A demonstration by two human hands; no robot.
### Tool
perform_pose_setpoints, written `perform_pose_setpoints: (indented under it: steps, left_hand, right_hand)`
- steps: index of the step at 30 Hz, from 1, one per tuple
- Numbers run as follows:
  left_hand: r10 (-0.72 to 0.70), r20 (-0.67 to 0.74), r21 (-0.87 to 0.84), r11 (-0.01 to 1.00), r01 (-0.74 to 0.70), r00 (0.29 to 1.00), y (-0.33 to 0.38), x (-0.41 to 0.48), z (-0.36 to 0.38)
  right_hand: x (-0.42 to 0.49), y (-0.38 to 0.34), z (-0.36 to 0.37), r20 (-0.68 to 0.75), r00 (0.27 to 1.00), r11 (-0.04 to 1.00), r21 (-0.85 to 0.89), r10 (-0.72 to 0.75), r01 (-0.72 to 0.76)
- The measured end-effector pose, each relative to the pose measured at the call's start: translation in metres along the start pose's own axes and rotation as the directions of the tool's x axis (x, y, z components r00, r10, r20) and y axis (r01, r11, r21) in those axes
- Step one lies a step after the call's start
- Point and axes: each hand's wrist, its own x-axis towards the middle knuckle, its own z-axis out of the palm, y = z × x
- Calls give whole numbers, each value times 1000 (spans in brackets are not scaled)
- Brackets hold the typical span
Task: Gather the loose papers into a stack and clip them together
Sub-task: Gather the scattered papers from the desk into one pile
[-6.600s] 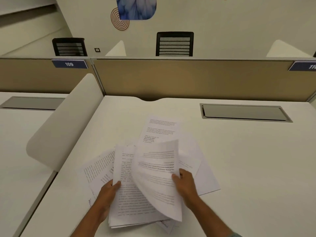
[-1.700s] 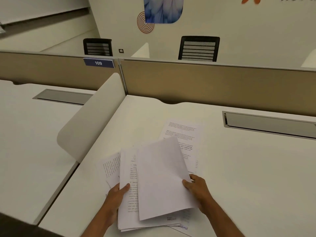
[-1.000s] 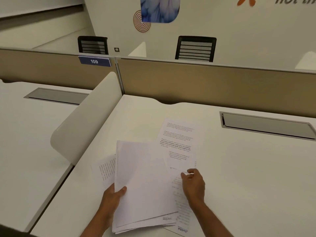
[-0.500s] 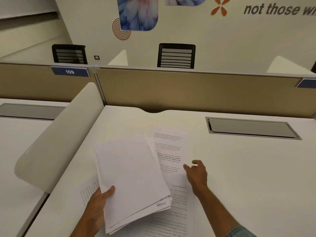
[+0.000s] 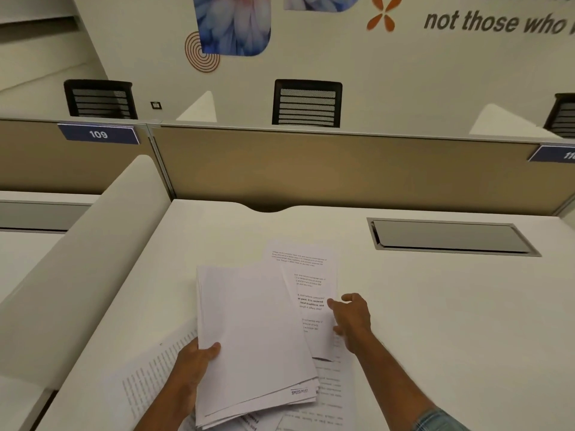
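Note:
My left hand [image 5: 194,362] grips a stack of white papers [image 5: 252,337] by its left edge and holds it tilted above the desk, blank side up. A printed sheet [image 5: 311,281] lies on the desk to the right of the stack. My right hand [image 5: 351,317] touches that sheet's right edge, thumb and fingers pinching at it. Another printed sheet [image 5: 152,374] lies on the desk to the left, under my left wrist. More printed sheets [image 5: 326,409] lie beneath the stack near the front edge. No clip is in view.
The white desk [image 5: 435,321] has a grey cable hatch [image 5: 448,237] at the back right. A white curved divider [image 5: 77,259] borders the left side and a tan partition [image 5: 311,169] the back. Black chairs stand beyond it.
My left hand has lifted the gathered stack off the desk and tilted it leftward. My right hand let go of the stack and reached to the printed sheet on the right.

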Motion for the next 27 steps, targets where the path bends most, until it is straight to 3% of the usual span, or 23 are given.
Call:
perform_pose_setpoints:
  steps: [9,17,27]
  left_hand:
    - [-16,9,-7,1000,16,1000,-4,6,-1]
    - [-34,27,-79,996,36,999,0,-2,-5]
    - [58,-67,-167,984,-69,996,-1,-18,-32]
  right_hand:
    - [2,5,6,12,1000,999,-26,-19,19]
    - [-6,13,0,118,983,962,-220,-139,162]
    - [7,30,-103,0,991,989,57,-136,136]
